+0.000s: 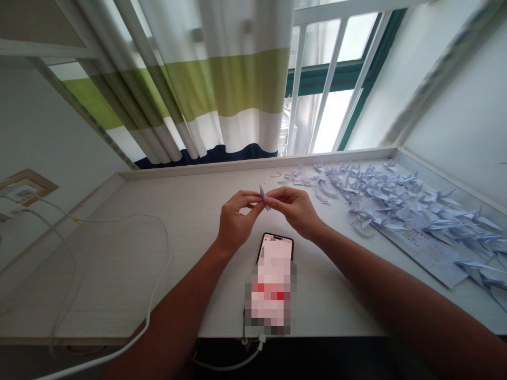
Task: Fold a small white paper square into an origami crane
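A small pale lilac folded paper piece (263, 196) is pinched between both my hands above the middle of the white desk (119, 253). My left hand (236, 217) grips it from the left with thumb and fingertips closed. From the right, my right hand (295, 209) pinches the same piece. Just below my hands a phone (271, 282) lies on the desk with its screen lit.
Several folded lilac paper cranes (380, 198) are heaped on the desk's right side, some on a printed sheet (425, 248). A white cable (158, 274) loops across the left from a wall socket (21, 192) to the phone. Striped curtain (206, 84) and barred window (328, 79) behind.
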The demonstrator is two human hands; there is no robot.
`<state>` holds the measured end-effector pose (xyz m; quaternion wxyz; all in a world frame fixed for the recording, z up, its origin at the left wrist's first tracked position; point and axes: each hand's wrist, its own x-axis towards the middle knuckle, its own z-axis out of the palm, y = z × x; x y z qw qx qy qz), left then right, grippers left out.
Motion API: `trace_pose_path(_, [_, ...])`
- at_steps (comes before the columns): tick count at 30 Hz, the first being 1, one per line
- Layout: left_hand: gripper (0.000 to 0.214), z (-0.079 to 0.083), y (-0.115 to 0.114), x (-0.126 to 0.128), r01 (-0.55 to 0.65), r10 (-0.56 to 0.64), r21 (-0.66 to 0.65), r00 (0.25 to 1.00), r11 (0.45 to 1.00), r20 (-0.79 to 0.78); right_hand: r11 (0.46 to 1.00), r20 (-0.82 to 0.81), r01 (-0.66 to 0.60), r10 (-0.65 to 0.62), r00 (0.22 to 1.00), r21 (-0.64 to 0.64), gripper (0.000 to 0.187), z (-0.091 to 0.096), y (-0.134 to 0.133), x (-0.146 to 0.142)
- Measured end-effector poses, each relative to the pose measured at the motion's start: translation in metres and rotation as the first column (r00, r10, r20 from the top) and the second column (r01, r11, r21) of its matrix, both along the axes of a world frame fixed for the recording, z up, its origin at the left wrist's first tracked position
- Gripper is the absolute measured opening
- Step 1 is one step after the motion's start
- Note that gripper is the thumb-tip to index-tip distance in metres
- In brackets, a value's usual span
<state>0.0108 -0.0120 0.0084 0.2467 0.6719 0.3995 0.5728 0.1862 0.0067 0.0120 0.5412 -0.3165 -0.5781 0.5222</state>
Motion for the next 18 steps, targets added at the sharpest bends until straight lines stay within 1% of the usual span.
trace_pose_path(3, [0.018, 0.002, -0.0023, 0.0015, -0.004, 0.005, 0.032, 1.0, 0.999, -0.025, 1.0, -0.011, 0.0, 0.0, 1.0, -0.008, 0.031, -0.0015, 0.0006, -0.0005])
trace_pose_path(8, [0.02, 0.0016, -0.0029, 0.0026, -0.022, 0.022, -0.007, 0.999, 1.0, 0.03, 0.996, 0.012, 0.084, -0.085, 0.996, 0.025, 0.036, -0.002, -0.0016, -0.0034])
trace_pose_path(14, [0.017, 0.0014, -0.003, 0.0022, 0.001, -0.001, 0.021, 1.0, 1.0, 0.02, 0.995, 0.052, 0.078, -0.082, 0.995, 0.068, 0.035, 0.0012, -0.0042, -0.0037])
trace_pose_path(18, [0.015, 0.0026, -0.0037, 0.002, 0.004, -0.003, -0.034, 1.0, 0.999, 0.017, 0.987, 0.112, 0.126, -0.137, 0.984, 0.098, 0.035, 0.0001, -0.004, -0.0031])
